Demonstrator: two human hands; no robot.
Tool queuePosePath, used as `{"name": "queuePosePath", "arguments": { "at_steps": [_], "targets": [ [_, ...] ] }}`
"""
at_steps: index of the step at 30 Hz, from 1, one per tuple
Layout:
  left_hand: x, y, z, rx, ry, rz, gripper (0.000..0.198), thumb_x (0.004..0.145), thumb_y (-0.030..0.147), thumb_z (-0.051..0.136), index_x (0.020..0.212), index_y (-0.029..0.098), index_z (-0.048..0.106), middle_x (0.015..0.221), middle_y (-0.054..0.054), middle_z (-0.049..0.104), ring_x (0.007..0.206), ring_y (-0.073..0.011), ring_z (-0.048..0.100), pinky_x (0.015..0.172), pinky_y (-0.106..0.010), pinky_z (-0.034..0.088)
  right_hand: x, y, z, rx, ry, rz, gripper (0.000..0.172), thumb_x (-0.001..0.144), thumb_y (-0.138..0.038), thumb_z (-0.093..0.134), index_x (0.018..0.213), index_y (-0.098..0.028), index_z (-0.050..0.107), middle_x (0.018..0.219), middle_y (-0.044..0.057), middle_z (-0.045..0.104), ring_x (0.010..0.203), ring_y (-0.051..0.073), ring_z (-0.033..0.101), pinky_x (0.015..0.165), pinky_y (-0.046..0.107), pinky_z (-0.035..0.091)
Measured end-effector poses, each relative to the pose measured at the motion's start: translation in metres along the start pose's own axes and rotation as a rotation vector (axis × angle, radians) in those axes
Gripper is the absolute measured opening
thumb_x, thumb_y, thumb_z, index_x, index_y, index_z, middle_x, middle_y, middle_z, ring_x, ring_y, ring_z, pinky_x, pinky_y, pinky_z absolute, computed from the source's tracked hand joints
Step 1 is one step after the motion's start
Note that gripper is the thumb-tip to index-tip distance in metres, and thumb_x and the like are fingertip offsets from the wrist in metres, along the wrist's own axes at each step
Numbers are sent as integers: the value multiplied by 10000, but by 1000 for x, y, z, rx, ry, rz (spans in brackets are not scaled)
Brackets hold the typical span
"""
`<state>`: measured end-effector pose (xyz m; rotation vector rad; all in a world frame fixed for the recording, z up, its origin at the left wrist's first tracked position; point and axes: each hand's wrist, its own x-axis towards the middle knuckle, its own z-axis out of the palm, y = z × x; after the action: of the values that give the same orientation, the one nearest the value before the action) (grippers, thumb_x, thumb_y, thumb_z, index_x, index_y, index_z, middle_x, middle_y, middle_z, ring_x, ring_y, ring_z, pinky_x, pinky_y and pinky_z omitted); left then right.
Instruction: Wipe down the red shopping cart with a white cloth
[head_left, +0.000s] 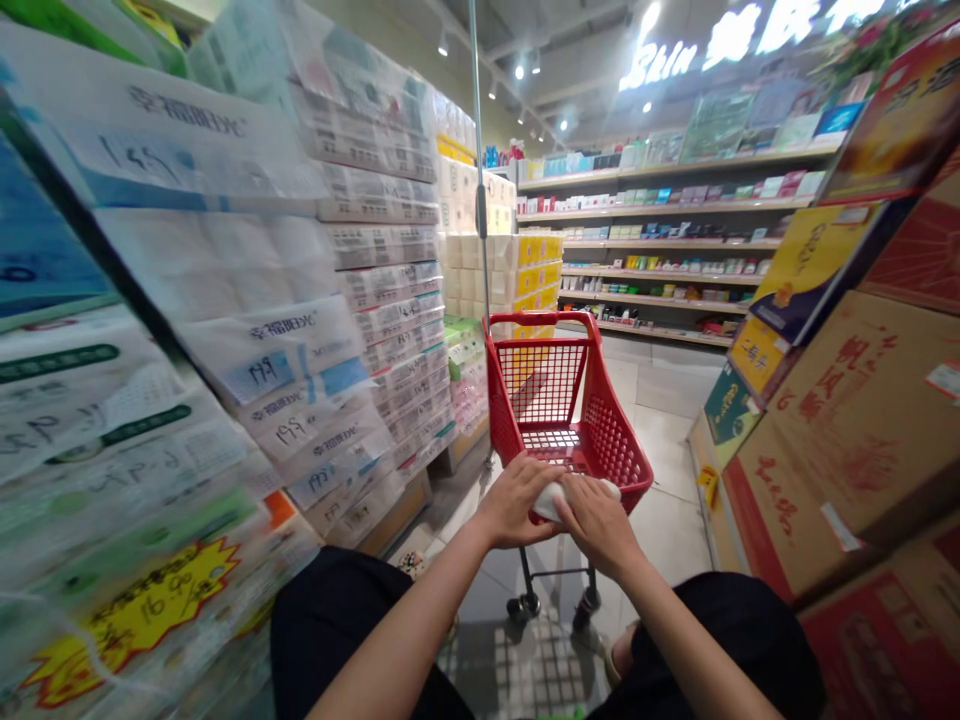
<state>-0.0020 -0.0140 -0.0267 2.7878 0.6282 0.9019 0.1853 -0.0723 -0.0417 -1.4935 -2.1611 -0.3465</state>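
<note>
We see a white cloth (549, 502) at the near end of the red shopping cart (621, 412), where the left grip (523, 500) and the right grip (598, 515) lie just beside each other, both with bent fingers closed over this cloth, though its lower side is hidden from us. Under the cart we see the pale tiled floor (670, 500); to the left stand tall stacks of wrapped paper packs (281, 365), to the right piled cartons (847, 420), and farther behind, the filled shelves (675, 209).
</note>
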Motion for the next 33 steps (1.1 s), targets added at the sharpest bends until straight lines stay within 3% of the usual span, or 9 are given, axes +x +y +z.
{"name": "queuePosePath", "arguments": {
  "at_steps": [3, 8, 11, 15, 18, 20, 24, 28, 33],
  "targets": [
    [1, 4, 0, 20, 8, -9, 606, 780, 552, 647, 1281, 246, 497, 1224, -77, 559, 1184, -254, 481, 1131, -474, 275, -16, 25, -14, 21, 40, 62, 357, 989, -317, 290, 1220, -233, 549, 1166, 41, 638, 1157, 186, 514, 1077, 404, 282],
    [12, 20, 7, 139, 119, -123, 288, 867, 412, 577, 1088, 228, 594, 1269, -84, 530, 1194, -247, 478, 1072, -446, 356, -36, 71, -11, -27, 98, 188, 363, 984, -344, 303, 1159, -254, 608, 1102, 18, 664, 1139, 185, 530, 1116, 424, 240],
    [27, 39, 23, 214, 107, -99, 380, 854, 362, 580, 1202, 218, 529, 1307, -96, 505, 1205, -259, 472, 1031, -423, 387, -38, 76, -2, 0, 132, 182, 391, 988, -327, 277, 1133, -254, 633, 1067, 21, 673, 1090, 186, 553, 1116, 445, 246],
    [43, 50, 54, 352, -5, -84, 444, 882, 425, 555, 1243, 176, 484, 1025, -99, 617, 928, -245, 597, 799, -389, 466, -39, 75, 3, 80, 174, 178, 451, 987, -262, 212, 1215, -266, 601, 1089, 15, 661, 1073, 171, 553, 1121, 464, 250],
    [42, 42, 64, 454, -29, -44, 274, 952, 330, 457, 1171, 177, 517, 881, -73, 623, 805, -212, 607, 719, -356, 450, -41, 80, 2, 118, 180, 119, 463, 975, -253, 216, 1292, -263, 553, 1118, 19, 656, 1063, 173, 553, 1123, 482, 253],
    [35, 31, 59, 476, -34, 30, 234, 974, 261, 405, 1161, 182, 521, 876, -66, 626, 811, -198, 606, 735, -348, 448, -43, 86, 1, 140, 194, 100, 459, 969, -253, 230, 1295, -256, 552, 1116, 23, 660, 1042, 178, 558, 1122, 493, 253],
    [13, 1, 29, 443, -85, 191, 260, 979, 208, 394, 1213, 195, 508, 983, -55, 639, 953, -184, 594, 939, -374, 430, -45, 95, 2, 194, 224, 124, 411, 971, -268, 262, 1132, -252, 640, 1049, 17, 676, 1003, 182, 565, 1123, 489, 253],
    [1, -27, 8, 380, -74, 234, 229, 980, 240, 417, 1171, 227, 543, 1187, -32, 590, 1222, -179, 477, 1139, -408, 287, -44, 102, 1, 191, 228, 138, 365, 978, -294, 292, 968, -246, 654, 957, 9, 676, 986, 178, 564, 1125, 463, 252],
    [13, -25, 31, 403, 1, 114, 200, 967, 347, 442, 983, 208, 585, 1010, -31, 595, 1110, -194, 502, 1168, -468, 230, -29, 98, -3, 7, 168, 182, 363, 977, -344, 331, 789, -225, 617, 816, 11, 653, 876, 167, 578, 1098, 428, 265]
  ]
}}
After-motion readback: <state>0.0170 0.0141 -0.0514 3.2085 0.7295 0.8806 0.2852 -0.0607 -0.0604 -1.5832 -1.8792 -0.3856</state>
